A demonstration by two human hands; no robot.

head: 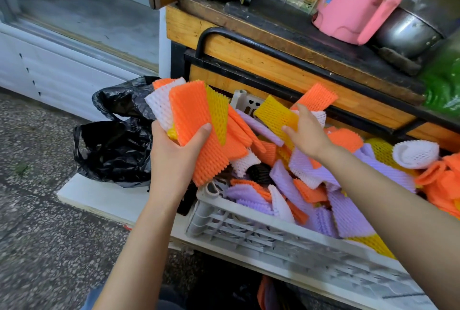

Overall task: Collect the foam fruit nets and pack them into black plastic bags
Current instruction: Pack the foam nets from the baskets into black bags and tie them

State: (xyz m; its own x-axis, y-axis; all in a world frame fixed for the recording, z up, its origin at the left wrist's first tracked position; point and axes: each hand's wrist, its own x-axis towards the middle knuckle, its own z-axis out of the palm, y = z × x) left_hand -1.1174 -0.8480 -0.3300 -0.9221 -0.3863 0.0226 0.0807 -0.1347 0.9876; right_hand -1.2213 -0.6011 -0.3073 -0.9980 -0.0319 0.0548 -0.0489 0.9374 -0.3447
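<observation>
The person's bare forearms stretched over the near wall of a grey crate heaped with loose foam nets in purple, orange, white and yellow. The left hand had its fingers curled round a fanned stack of nets above the crate's left end, beside the black plastic bags on a white board. The right hand pinched one yellow net above the heap.

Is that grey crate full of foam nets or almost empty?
Full: foam nets in orange, purple, white and yellow heap above the rim of the grey crate.
</observation>
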